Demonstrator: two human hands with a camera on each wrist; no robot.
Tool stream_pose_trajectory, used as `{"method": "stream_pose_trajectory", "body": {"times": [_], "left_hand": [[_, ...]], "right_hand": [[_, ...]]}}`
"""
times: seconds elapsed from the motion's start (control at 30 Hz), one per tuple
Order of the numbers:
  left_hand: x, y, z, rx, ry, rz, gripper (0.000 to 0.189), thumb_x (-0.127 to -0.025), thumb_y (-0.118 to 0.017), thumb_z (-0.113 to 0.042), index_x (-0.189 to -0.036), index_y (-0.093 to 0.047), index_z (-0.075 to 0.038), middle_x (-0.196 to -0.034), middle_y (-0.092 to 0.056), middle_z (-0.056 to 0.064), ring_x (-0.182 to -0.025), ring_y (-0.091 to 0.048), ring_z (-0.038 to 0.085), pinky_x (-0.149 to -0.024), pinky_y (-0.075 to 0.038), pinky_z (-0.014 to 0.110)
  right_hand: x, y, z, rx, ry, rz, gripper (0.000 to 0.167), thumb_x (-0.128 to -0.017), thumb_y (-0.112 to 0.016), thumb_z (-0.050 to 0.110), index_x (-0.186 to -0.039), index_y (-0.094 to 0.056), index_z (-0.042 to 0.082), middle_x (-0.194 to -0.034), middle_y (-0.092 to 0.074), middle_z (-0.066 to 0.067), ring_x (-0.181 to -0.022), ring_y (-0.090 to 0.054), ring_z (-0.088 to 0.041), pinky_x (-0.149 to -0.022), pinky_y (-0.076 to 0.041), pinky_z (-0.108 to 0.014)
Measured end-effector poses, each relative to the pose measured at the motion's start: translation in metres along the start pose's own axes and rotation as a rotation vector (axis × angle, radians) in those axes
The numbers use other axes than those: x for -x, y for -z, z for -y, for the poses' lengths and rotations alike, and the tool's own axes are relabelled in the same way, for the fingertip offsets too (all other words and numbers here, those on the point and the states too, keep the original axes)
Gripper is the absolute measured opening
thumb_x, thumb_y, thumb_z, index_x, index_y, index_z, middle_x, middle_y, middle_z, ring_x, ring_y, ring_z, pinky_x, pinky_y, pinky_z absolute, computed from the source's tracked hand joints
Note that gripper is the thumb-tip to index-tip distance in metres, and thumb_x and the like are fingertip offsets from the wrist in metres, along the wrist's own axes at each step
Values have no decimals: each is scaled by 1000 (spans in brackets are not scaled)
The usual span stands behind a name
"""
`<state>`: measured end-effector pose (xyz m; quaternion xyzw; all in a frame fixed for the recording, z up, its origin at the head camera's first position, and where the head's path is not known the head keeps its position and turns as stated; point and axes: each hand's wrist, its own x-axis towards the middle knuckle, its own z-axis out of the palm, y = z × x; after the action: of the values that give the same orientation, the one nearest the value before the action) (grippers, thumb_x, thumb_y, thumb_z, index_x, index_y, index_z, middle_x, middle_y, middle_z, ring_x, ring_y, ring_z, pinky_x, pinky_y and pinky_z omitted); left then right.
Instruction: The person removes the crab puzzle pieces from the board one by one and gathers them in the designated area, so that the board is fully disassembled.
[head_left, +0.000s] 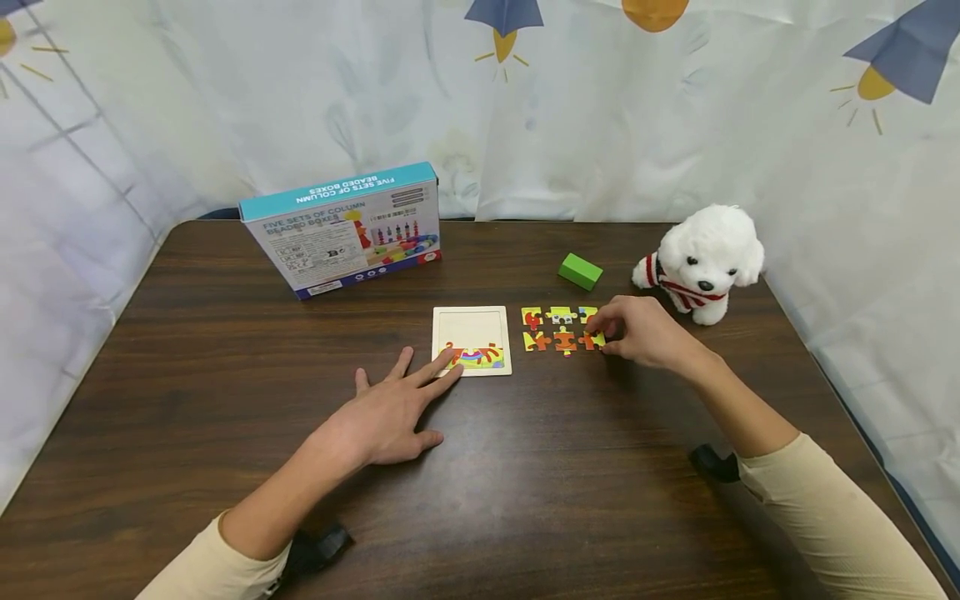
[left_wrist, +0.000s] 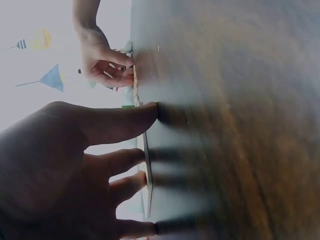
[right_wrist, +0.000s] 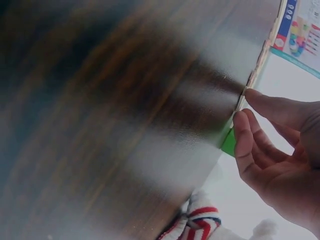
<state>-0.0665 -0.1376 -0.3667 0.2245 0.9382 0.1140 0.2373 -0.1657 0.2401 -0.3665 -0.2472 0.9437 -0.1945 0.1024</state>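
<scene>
A pale square puzzle board [head_left: 471, 326] lies on the table, with a strip of joined colourful pieces [head_left: 483, 358] along its near edge. My left hand [head_left: 390, 421] spreads its fingers flat, two fingertips on the board's near left corner; its thumb rests on the table. To the right of the board, several loose jigsaw pieces [head_left: 564, 340] lie in two rows. At the right end of the near row my right hand [head_left: 645, 333] pinches a puzzle piece [head_left: 599, 340] between thumb and fingers, low at the table. Those fingers partly cover the far row's end piece [head_left: 587, 312].
Behind the pieces lies a green block [head_left: 580, 272]. A white plush dog [head_left: 708, 258] in a striped garment sits at the back right, close beyond my right hand. The bead-toy box [head_left: 345, 233] stands at the back left. A patterned white curtain [head_left: 360, 92] hangs behind the dark table [head_left: 525, 500].
</scene>
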Motion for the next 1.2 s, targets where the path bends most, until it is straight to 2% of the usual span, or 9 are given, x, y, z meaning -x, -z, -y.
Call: {"method": "stream_pose_trajectory", "body": {"times": [0.27,0.47,0.8,1.0,1.2], "left_hand": [[1,-2,-3,5,20,2,85,-98,-70,-41,-168,-23,-29,-177,-5,-5,-159,-11,49,-102,-16,92],[1,-4,-7,15,37,12,83,-100,-68,-38,-168,-21,-26,-178,-3,-5,-159,-9,49,-102,-16,92],[2,-5,-8,13,20,3,82,-101,-67,-40,-168,-22,-25,-178,0,-5,-160,-10,48,-102,-17,91],[8,-4,-8,21,35,16,82,-102,-66,-40,-168,-21,-23,-178,3,3,-160,-10,47,-104,-17,90],[11,-6,-9,31,60,36,82,-102,-66,-41,-168,-22,-22,-177,-2,9,-160,-10,48,-107,-16,88]], "right_hand": [[-1,1,3,-7,14,-14,25,-82,-85,1,-105,-81,11,-98,-74,-4,-90,-67,-22,-77,-53,-39],[-7,2,13,-24,36,-16,26,-82,-84,1,-106,-81,12,-98,-73,-5,-89,-67,-23,-75,-52,-38],[-23,-5,43,-54,66,10,26,-84,-84,2,-107,-82,13,-101,-73,-3,-88,-69,-23,-74,-53,-36],[-37,-7,64,-74,110,31,25,-84,-82,1,-107,-81,11,-102,-72,-5,-92,-69,-22,-77,-55,-36],[-57,-17,92,-59,166,82,22,-87,-79,3,-108,-80,10,-101,-71,-6,-91,-68,-22,-78,-55,-34]]}}
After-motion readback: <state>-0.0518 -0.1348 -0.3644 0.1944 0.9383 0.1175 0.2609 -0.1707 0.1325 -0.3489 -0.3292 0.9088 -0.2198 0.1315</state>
